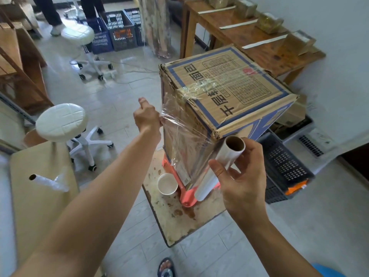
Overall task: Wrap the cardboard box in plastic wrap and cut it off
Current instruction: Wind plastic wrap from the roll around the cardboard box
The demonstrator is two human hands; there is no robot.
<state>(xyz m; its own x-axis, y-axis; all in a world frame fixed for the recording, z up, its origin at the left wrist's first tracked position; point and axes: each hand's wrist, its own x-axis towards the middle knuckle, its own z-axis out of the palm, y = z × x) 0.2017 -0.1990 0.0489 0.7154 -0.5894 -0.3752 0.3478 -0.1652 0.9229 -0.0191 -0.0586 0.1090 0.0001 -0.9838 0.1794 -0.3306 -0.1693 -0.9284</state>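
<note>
The left hand [146, 118] pinches the clear plastic film [185, 136]; the right hand [242, 172] grips the white wrap roll [216, 168]. Between them stands the printed brown cardboard box [225, 92] (keep the film taut, I'd judge).

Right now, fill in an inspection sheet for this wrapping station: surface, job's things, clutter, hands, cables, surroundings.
Surface: stained board, red stand on it.
Job's things: cardboard box partly wrapped; plastic wrap runs from it to the roll.
Clutter: paper cup; spare roll on a beige surface.
Hands: left hand pinches the wrap's edge; right hand holds the roll.
Cables: white cable on the floor.
Surroundings: white stools, blue crates, wooden bench.
</note>
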